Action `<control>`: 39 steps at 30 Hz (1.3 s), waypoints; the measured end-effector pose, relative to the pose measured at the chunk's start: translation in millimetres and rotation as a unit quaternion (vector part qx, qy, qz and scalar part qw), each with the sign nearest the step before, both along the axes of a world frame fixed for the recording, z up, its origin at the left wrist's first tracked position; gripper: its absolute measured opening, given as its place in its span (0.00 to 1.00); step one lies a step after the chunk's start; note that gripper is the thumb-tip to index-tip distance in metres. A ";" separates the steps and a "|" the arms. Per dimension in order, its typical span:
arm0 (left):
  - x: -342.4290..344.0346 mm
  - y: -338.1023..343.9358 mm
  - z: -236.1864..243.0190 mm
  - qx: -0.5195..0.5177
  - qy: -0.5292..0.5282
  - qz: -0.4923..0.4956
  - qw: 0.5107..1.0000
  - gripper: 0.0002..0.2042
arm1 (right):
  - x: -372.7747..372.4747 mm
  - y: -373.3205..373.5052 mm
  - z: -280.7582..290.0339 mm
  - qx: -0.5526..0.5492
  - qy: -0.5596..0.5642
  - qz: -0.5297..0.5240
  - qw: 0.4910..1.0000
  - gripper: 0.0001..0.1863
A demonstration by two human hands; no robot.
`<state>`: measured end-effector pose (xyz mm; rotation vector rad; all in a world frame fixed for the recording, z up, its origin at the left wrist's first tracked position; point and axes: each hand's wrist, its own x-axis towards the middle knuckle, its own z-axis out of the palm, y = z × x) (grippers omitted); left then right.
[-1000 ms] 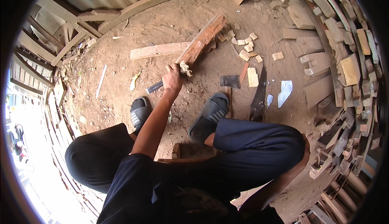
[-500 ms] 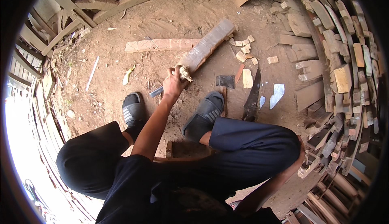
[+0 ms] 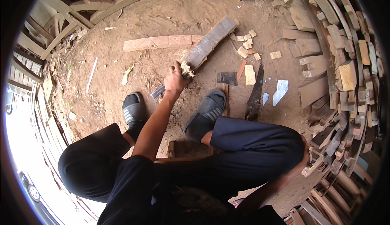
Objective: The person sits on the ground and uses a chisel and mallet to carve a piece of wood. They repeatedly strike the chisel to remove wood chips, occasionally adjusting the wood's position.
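Observation:
My left hand is closed at the near end of a thick wooden block, its fingers curled against it. A pale, ragged tuft shows beside the fingers; whether it is splintered wood or a separate wad I cannot tell. The block lies slanted, its far end to the right, across the end of a reddish wooden strip marked with crossed lines. A blue-grey bar sticks out by my left wrist. My right hand rests against the outer side of my right knee, its fingers mostly hidden.
Small wood blocks lie scattered right of the big block. Nearby are a dark flat piece, a pale block, a dark pointed board and a white scrap. Stacked timber lines the right; wooden framing stands at far left.
The view has shifted slightly. My left hand and the block's near end appear a little farther forward and right, the tuft too. The right hand stays at the knee.

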<state>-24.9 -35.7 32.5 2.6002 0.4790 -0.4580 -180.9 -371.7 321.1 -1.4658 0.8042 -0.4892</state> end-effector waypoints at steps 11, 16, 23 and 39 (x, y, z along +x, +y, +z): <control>-13.9 30.7 -14.8 -0.317 -0.060 0.088 0.942 0.29 | -0.5 9.2 4.2 -0.154 0.043 0.019 0.987 0.25; -26.4 24.7 -26.7 -0.295 -0.142 0.100 0.939 0.24 | -0.6 6.8 3.1 -0.152 0.042 0.022 0.987 0.25; -24.7 19.3 -21.8 -0.202 -0.110 0.088 0.969 0.30 | -1.0 8.7 2.5 -0.137 0.033 0.026 0.990 0.25; 0.3 -1.1 20.4 -0.038 -0.013 0.024 0.999 0.31 | 7.0 12.0 4.6 -0.016 0.006 -0.027 0.999 0.25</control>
